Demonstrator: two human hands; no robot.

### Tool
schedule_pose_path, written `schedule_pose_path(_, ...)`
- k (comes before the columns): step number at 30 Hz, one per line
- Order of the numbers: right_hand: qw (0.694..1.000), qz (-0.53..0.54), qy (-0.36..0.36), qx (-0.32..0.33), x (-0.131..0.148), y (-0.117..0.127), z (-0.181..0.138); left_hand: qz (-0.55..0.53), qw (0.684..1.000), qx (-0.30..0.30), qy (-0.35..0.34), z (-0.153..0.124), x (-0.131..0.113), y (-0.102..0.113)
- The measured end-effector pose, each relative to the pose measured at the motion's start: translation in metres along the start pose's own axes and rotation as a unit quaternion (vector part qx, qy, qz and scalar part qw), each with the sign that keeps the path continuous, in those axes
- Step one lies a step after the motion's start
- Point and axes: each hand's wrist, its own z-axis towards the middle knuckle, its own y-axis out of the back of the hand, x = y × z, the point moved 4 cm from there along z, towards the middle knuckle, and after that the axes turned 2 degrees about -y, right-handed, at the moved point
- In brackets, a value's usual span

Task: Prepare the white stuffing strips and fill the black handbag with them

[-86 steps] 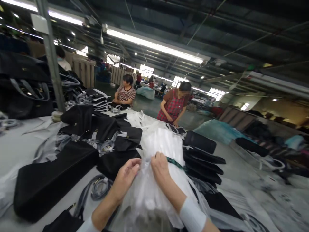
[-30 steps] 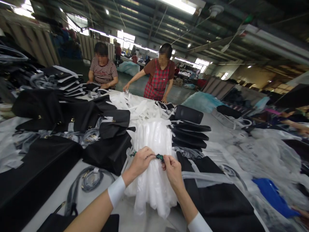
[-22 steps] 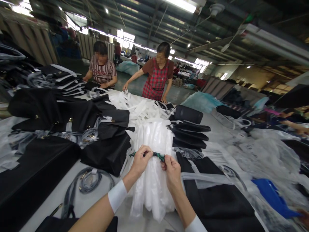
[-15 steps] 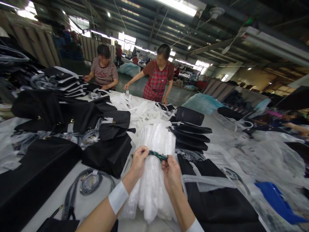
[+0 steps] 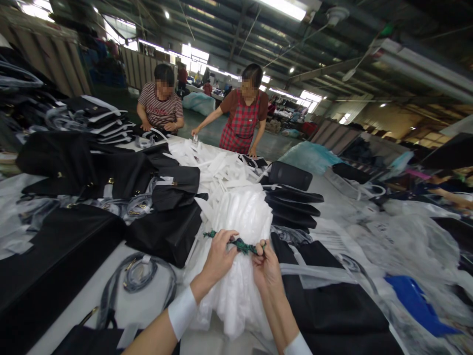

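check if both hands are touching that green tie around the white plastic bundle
Touching. The head view shows the left hand and the right hand each pinching the green tie where it crosses the white plastic bundle.

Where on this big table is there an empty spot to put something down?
There is little bare table: a grey strip between the big black bag and the white plastic bundle, partly taken by coiled straps. The rest is crowded with black bags, white strips and clear wrapping.
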Motion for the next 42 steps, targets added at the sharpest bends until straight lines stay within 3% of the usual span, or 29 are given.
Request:
schedule_pose_path(5, 1.000, -0.009, 0.007, 0.000, 0.002, 0.003, -0.005, -0.037, 0.999, 0.001, -0.012, -0.004, 0.004, -0.006)
schedule_pose_path(10, 1.000, 0.000, -0.014, 0.021, 0.007, -0.006, -0.016, -0.059, 0.996, -0.028, 0.054, -0.004, 0.009, 0.001)
schedule_pose_path(13, 0.994, -0.096, 0.016, 0.051, 0.014, -0.014, -0.025, -0.057, 0.995, -0.023, 0.074, -0.002, 0.006, 0.008)
schedule_pose_path(15, 0.962, -0.249, 0.073, 0.082, 0.017, -0.021, -0.029, -0.048, 0.995, -0.004, 0.082, 0.000, 0.002, 0.011)
schedule_pose_path(18, 0.854, -0.466, 0.201, 0.112, 0.019, -0.032, -0.034, -0.036, 0.994, 0.035, 0.093, 0.002, -0.008, 0.014)
schedule_pose_path(20, 0.804, -0.519, 0.266, 0.118, 0.021, -0.038, -0.035, -0.034, 0.993, 0.050, 0.098, 0.003, -0.012, 0.016)
schedule_pose_path(21, 0.796, -0.522, 0.282, 0.123, 0.022, -0.040, -0.035, -0.037, 0.993, 0.060, 0.098, 0.004, -0.013, 0.017)
schedule_pose_path(23, 0.812, -0.501, 0.269, 0.132, 0.023, -0.041, -0.032, -0.048, 0.990, 0.088, 0.095, 0.005, -0.014, 0.018)
schedule_pose_path(26, 0.878, -0.434, 0.166, 0.117, 0.022, -0.038, -0.020, -0.060, 0.984, 0.138, 0.093, 0.005, -0.011, 0.018)
schedule_pose_path(28, 0.906, -0.395, 0.112, 0.100, 0.018, -0.034, -0.013, -0.058, 0.982, 0.149, 0.102, 0.007, -0.006, 0.019)
schedule_pose_path(35, 0.962, -0.266, 0.032, 0.060, 0.001, -0.026, -0.003, -0.083, 0.978, 0.174, 0.082, 0.018, 0.002, 0.011)
schedule_pose_path(42, 0.983, -0.177, 0.005, 0.036, 0.007, -0.022, -0.001, -0.077, 0.984, 0.121, 0.104, 0.022, 0.019, 0.001)
